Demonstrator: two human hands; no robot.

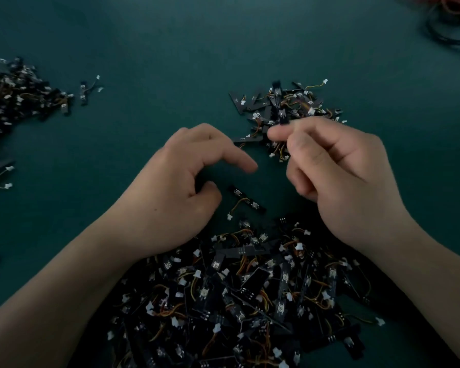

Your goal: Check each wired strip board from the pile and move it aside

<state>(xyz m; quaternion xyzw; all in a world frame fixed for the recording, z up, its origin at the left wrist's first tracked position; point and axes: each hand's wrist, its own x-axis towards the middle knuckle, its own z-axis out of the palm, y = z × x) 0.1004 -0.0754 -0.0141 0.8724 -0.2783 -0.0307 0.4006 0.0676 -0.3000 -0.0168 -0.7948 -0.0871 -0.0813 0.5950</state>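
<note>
Head view: my right hand (343, 176) pinches a board (278, 107) by its near end between thumb and forefinger, with the other fingers curled in under the palm. The board stands roughly upright and is blurred. It shows against the far pile (303, 102) of wired boards, which lies just beyond my fingertips, right of the middle of the tabletop (170, 49). I cannot tell whether the board touches that pile.

My left hand (175, 187) hangs over the green surface with its fingers loosely bent, and it grips nothing. Between my two hands a loose board (247, 199) lies flat and slantwise, its short wire and white plug trailing toward me.

The near pile (250, 288), much the largest, spreads along the near edge under both wrists. A left pile (14, 102) sits at the left edge, with one stray board just beside it. Dark and red cables (452, 19) lie in the far right corner.
</note>
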